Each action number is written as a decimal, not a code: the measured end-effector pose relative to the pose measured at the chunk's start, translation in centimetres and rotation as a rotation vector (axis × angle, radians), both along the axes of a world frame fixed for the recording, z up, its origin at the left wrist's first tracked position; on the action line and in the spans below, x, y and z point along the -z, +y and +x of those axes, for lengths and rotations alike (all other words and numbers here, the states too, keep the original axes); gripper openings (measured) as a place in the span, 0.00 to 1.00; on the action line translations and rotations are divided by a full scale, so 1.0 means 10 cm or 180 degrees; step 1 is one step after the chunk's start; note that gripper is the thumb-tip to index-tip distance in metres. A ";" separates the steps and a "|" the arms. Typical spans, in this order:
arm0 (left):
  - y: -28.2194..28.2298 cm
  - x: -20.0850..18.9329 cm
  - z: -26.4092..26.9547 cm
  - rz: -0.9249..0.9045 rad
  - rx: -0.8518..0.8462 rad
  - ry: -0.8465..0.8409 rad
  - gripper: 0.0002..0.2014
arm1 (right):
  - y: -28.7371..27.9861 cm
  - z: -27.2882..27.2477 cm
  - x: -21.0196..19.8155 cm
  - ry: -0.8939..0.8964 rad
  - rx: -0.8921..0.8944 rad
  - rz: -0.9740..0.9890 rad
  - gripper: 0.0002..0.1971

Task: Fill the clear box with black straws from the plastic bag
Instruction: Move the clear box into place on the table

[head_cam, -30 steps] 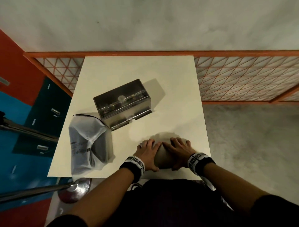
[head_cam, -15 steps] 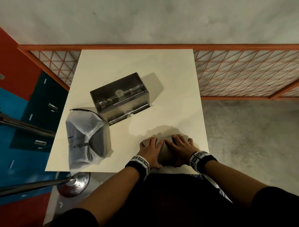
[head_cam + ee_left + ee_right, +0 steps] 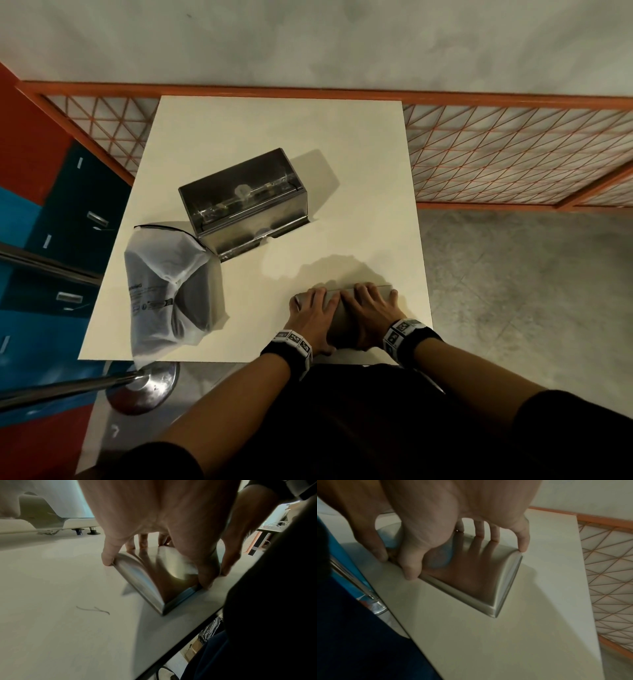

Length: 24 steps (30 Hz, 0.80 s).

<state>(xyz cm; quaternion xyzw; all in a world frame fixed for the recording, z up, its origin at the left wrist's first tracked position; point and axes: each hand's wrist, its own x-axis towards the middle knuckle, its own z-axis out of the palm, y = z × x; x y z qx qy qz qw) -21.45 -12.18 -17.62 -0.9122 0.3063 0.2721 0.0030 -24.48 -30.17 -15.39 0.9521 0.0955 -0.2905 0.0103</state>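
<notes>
The clear box (image 3: 239, 202) with a steel frame stands in the middle of the white table (image 3: 274, 130), its top uncovered. Left of it slumps the translucent plastic bag (image 3: 168, 291), dark straws showing through it. Near the table's front edge lies a curved steel lid (image 3: 339, 303). My left hand (image 3: 310, 308) and right hand (image 3: 371, 306) grip it side by side, thumbs on the near edge and fingers over the far edge. The wrist views show the lid (image 3: 154, 577) (image 3: 471, 577) low on the tabletop, blurred by motion.
An orange lattice fence (image 3: 513, 154) runs behind and to the right of the table. A chrome pole with a round base (image 3: 144, 387) stands on the floor at the front left corner. A thin dark thread (image 3: 92, 610) lies on the table.
Both hands stay on the lid near the front edge and now lie spread lower and flatter over it. The head view has shifted a little; box and bag have not moved.
</notes>
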 end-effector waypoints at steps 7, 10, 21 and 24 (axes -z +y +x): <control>-0.01 0.00 -0.03 0.0022 0.0065 -0.0037 0.61 | -0.02 -0.06 0.00 -0.0015 0.0061 0.0046 0.61; -0.01 0.00 -0.02 0.0020 0.0072 -0.0059 0.62 | -0.02 -0.05 0.00 -0.0019 0.0036 0.0057 0.61; 0.00 -0.01 0.00 -0.0097 0.0133 0.0048 0.61 | -0.02 -0.07 0.01 0.0168 0.0042 -0.0130 0.65; 0.05 -0.09 0.05 -0.0279 0.0053 0.0237 0.57 | 0.06 -0.02 -0.05 0.0345 0.0071 -0.0305 0.65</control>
